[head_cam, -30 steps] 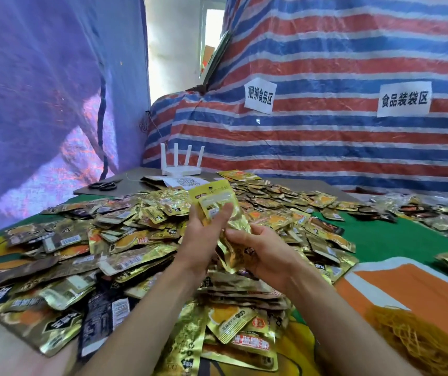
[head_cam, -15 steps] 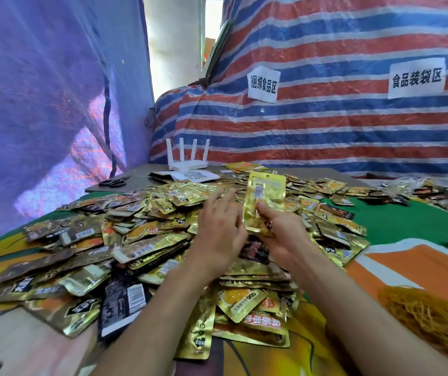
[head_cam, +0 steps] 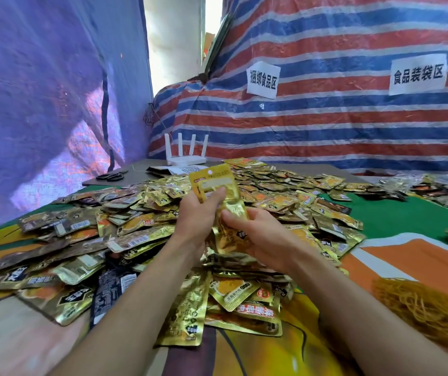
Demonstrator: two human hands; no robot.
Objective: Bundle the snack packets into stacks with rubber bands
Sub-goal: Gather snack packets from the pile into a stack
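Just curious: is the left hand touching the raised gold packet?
Touching. Head view: the left hand grips the raised gold packet, fingers across its face.

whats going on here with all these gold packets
A person is collecting snack packets into a bunch for bundling. The left hand and right hand both grip a small bunch of packets, held upright above the big loose heap on the table. No rubber band shows around the bunch yet. The pile of rubber bands lies untouched at the near right.
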